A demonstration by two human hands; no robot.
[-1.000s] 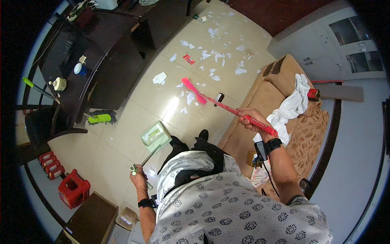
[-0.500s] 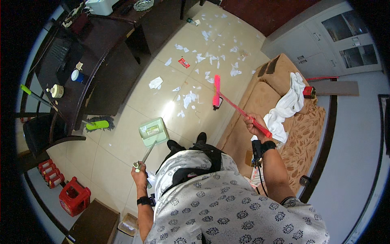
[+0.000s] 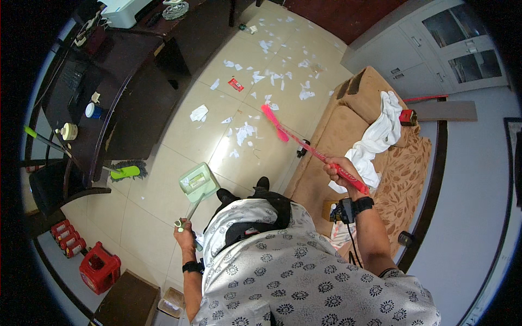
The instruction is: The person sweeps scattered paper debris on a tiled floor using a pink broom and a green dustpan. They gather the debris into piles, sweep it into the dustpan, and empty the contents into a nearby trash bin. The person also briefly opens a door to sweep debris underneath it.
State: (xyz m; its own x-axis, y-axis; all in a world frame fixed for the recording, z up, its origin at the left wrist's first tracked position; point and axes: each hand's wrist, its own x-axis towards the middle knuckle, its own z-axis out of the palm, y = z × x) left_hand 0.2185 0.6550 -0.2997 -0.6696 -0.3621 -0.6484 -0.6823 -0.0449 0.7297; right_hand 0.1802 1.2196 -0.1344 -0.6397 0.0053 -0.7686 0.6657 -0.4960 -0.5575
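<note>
My right hand (image 3: pixel 341 168) is wrapped round the red handle of a broom (image 3: pixel 276 123). Its pink bristle head reaches over the tiled floor, just right of a heap of torn white paper (image 3: pixel 244 132). In my left hand (image 3: pixel 184 234) is the grey handle of a pale green dustpan (image 3: pixel 198 183), which rests on the floor ahead of my left foot. A pale green label or piece lies inside the pan. More paper scraps (image 3: pixel 280 77) are strewn toward the far end, with a red wrapper (image 3: pixel 235 84) and a larger crumpled white paper (image 3: pixel 199 113) among them.
On the right stands a tan sofa (image 3: pixel 331 136) with a white cloth (image 3: pixel 375 138) and a red tin (image 3: pixel 408 117). A dark desk (image 3: pixel 117 70) lines the left side, a green mop (image 3: pixel 126 172) beside it. A red jug (image 3: pixel 100 268) sits lower left; grey cabinets (image 3: pixel 397 54) stand far right.
The broom head has turned and swung left, closer to the paper heap, uncovering a dark object by the sofa. My left hand still holds the dustpan handle. The whole view has shifted slightly.
</note>
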